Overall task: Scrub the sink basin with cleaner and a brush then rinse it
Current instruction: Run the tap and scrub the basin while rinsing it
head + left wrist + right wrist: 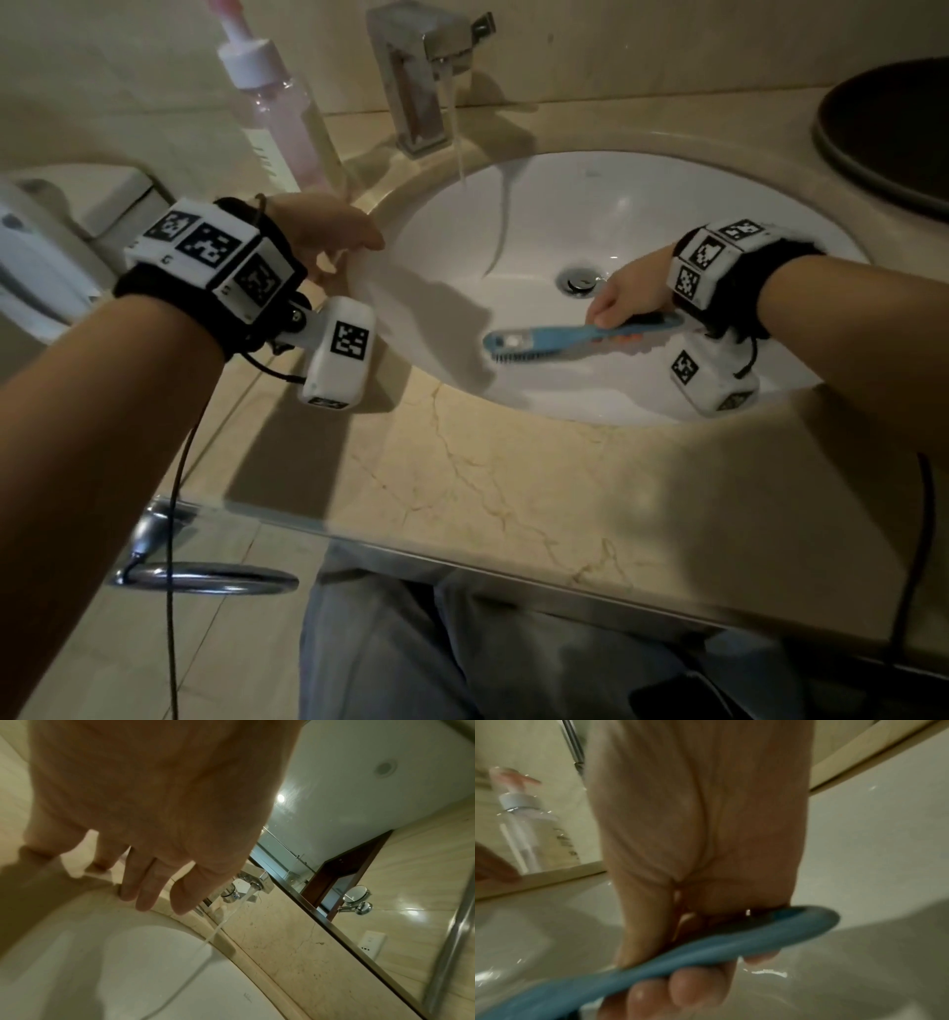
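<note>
A white oval sink basin [642, 205] is set in a beige marble counter. My right hand [624, 300] grips the handle of a blue brush [560, 340], whose bristles point down at the basin's near wall. In the right wrist view my fingers [695, 986] curl round the brush handle [706, 947]. My left hand [328, 231] rests with straight fingers on the basin's left rim; the left wrist view shows its fingertips [146, 898] on the counter edge. Water runs from the chrome tap [421, 67] into the basin. A drain plug [580, 280] sits in the middle.
A clear pump bottle [280, 123] with pink liquid stands on the counter left of the tap. A dark round dish [888, 133] sits at the back right. A white toilet tank [56, 246] is at the left. A chrome towel ring [205, 578] hangs below the counter front.
</note>
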Demonstrator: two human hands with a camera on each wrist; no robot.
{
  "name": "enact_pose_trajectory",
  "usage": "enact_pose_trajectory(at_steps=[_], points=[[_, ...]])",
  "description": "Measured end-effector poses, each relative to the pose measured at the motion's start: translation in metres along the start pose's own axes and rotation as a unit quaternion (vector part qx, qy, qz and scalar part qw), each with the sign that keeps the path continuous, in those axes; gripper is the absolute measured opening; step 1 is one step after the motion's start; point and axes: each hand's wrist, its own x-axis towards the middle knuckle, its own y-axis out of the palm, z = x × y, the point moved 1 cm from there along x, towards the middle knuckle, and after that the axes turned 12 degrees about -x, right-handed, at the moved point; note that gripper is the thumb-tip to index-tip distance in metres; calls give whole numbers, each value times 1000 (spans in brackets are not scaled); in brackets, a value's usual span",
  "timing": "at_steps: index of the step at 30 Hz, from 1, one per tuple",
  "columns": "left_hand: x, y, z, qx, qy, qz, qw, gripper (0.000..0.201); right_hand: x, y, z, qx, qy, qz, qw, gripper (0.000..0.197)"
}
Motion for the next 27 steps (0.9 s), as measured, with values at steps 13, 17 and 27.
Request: enact_pose_trajectory(at_steps=[13,17,27], points=[[-6,-20,1,-28,-3,51,998,20,26,-17,15,106,28,-100,989,25],[9,-20,8,-74,-42,62,994,23,36,-22,20,146,-68,-6,987,28],[33,-26,21,-160,-36,82,983,24,41,-28,-10,68,131,-165,975,33]])
